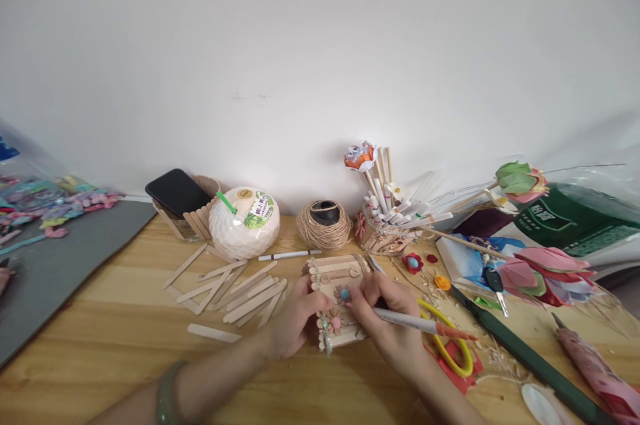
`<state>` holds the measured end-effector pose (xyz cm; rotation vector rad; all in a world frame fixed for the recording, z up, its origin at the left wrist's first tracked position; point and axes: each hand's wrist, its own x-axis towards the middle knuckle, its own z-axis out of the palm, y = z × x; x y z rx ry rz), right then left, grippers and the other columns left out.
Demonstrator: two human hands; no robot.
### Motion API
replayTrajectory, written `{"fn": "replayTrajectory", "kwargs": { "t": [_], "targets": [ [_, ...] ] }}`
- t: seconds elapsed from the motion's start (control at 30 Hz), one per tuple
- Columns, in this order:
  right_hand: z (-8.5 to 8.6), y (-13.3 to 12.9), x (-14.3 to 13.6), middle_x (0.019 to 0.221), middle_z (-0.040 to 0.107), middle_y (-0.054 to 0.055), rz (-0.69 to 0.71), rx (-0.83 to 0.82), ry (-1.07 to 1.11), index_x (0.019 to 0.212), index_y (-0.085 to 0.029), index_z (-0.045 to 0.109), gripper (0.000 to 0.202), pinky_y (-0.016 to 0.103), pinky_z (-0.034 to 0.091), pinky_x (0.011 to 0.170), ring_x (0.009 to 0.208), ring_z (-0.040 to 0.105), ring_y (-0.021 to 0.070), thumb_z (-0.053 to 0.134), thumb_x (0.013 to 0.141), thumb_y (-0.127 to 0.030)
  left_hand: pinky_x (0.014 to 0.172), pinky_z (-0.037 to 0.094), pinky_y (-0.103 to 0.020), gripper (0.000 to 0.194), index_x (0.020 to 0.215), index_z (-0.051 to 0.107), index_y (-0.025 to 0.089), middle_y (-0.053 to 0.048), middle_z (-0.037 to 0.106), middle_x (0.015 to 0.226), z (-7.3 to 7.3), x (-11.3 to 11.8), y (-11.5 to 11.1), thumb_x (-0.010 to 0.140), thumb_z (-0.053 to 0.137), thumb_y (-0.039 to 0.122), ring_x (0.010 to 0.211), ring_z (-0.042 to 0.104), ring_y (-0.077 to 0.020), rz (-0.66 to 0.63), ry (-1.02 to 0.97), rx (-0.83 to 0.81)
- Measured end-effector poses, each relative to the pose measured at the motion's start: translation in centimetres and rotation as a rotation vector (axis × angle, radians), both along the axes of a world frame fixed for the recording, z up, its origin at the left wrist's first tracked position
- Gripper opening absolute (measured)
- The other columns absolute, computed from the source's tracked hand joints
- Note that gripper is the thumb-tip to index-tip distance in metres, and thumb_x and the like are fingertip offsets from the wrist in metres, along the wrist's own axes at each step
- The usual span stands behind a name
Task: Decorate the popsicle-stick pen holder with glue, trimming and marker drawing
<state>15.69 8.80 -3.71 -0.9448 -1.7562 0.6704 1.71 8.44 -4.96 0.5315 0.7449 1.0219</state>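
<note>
A small box of wooden craft sticks (pixel 340 272) stands at the table's front middle, with a blue-centred flower (pixel 345 294) and a pink-centred flower (pixel 335 324) on its face and a beaded string along its left edge. My left hand (pixel 296 317) grips the box's left side, thumb on its face. In my right hand (pixel 393 322) is a white marker (pixel 407 320) with an orange end pointing right; its other end is hidden by the fingers. That hand's fingertips are at the box's right side, by the blue-centred flower.
Loose craft sticks (pixel 255 302) lie left of the box. Behind stand a white coconut (pixel 245 225), a twine ball (pixel 324 228) and a holder of pens (pixel 385 235). Rightward are a yellow ring (pixel 465 362), a green stick (pixel 530 355) and paper flowers (pixel 550 275). A phone (pixel 177 193) rests at back left.
</note>
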Motion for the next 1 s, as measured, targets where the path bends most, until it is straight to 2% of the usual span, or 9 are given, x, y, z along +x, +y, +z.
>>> {"fn": "replayTrajectory", "kwargs": {
  "t": [0.47, 0.7, 0.87, 1.0],
  "targets": [
    [0.0, 0.0, 0.0, 0.052, 0.031, -0.007, -0.001, -0.063, 0.043, 0.056, -0.022, 0.029, 0.036, 0.023, 0.027, 0.045, 0.047, 0.029, 0.0092, 0.053, 0.082, -0.017, 0.039, 0.039, -0.019, 0.025, 0.075, 0.057, 0.013, 0.003, 0.057, 0.053, 0.1, -0.1, -0.1, 0.051, 0.059, 0.017, 0.039, 0.05, -0.0086, 0.002, 0.013, -0.008],
    [0.3, 0.2, 0.0, 0.049, 0.038, -0.006, -0.026, -0.193, 0.265, 0.054, -0.022, 0.033, 0.035, 0.022, 0.027, 0.044, 0.047, 0.032, 0.0098, 0.057, 0.079, -0.023, 0.04, 0.041, -0.021, 0.021, 0.071, 0.058, 0.013, 0.001, 0.057, 0.05, -0.2, -0.1, -0.1, 0.051, 0.057, 0.019, 0.041, 0.051, -0.0103, -0.002, 0.05, 0.016],
    [0.7, 0.3, 0.2, 0.045, 0.036, -0.008, -0.004, -0.263, 0.408, 0.053, -0.022, 0.03, 0.037, 0.02, 0.025, 0.038, 0.042, 0.028, 0.0092, 0.056, 0.079, -0.027, 0.037, 0.039, -0.018, 0.018, 0.067, 0.052, 0.016, 0.005, 0.054, 0.046, 0.3, -0.7, 0.4, 0.05, 0.052, 0.019, 0.036, 0.046, -0.007, -0.001, 0.111, 0.002],
    [1.2, -0.2, 0.9, 0.046, 0.034, -0.007, 0.03, -0.264, 0.446, 0.051, -0.022, 0.034, 0.04, 0.02, 0.032, 0.04, 0.044, 0.033, 0.0098, 0.063, 0.076, -0.032, 0.033, 0.036, -0.017, 0.023, 0.07, 0.055, 0.015, 0.003, 0.059, 0.049, 0.9, -2.2, 1.2, 0.048, 0.051, 0.017, 0.034, 0.046, -0.0071, -0.057, 0.176, 0.059]
  ]
}}
